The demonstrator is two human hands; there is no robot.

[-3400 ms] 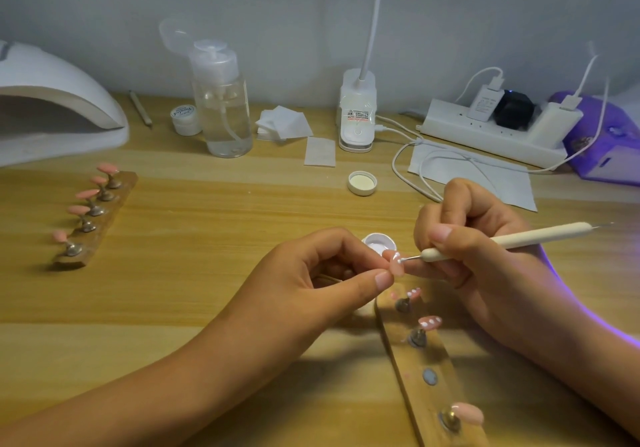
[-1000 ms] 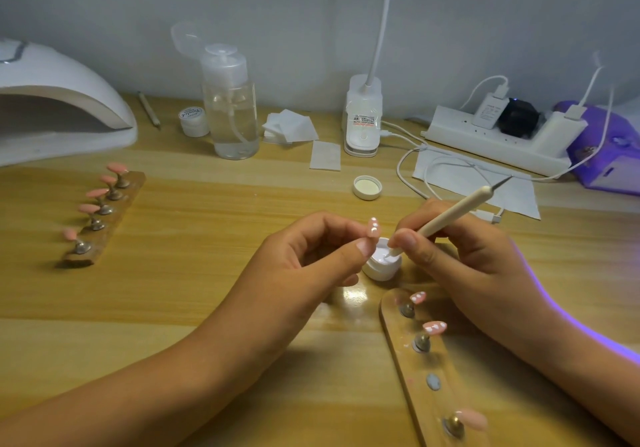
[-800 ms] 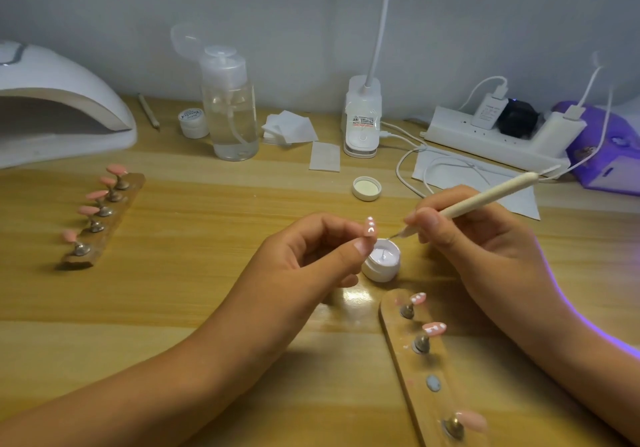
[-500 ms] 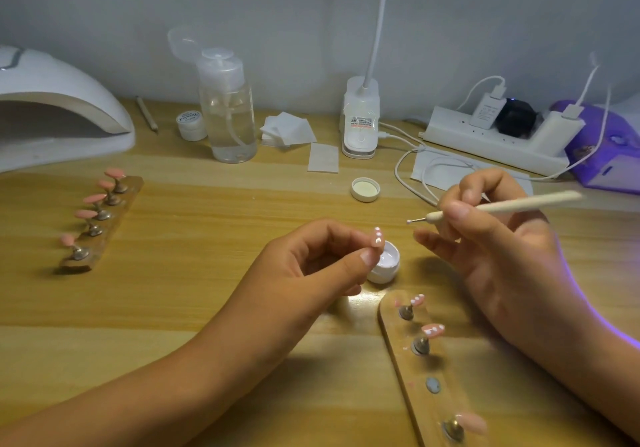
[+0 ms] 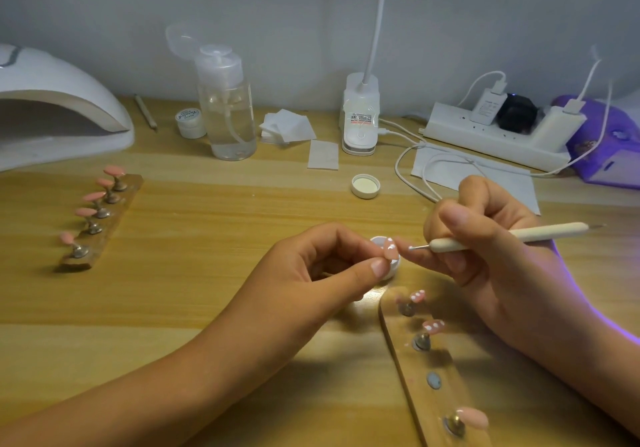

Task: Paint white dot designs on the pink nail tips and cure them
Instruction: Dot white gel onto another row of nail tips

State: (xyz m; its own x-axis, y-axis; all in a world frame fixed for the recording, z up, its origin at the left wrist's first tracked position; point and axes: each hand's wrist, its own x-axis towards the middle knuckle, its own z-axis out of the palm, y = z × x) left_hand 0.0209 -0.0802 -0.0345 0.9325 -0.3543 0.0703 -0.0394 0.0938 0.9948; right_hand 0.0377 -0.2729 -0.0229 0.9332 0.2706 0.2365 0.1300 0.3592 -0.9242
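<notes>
Wooden tabletop (image 5: pixel 207 290): curing lamp (image 5: pixel 52 107) upper left, white jar (image 5: pixel 393 271) behind the nail tip (image 5: pixel 390 250) at centre. The left hand (image 5: pixel 311 273) pinches it with curled fingers; the right hand (image 5: pixel 485 256) grips a dotting tool (image 5: pixel 540 232), point just beside.

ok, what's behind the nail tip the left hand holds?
A small white pot, rim and one side showing; the nail tip and left hand cover its inside.

Curing lamp (image 5: pixel 52 100) back left; bottle (image 5: pixel 227 117) mid-back; power strip (image 5: pixel 485 138) back right.

Grey wall (image 5: pixel 104 3); wooden desk (image 5: pixel 207 238); purple glow (image 5: pixel 558 256) at right, source unclear.
</notes>
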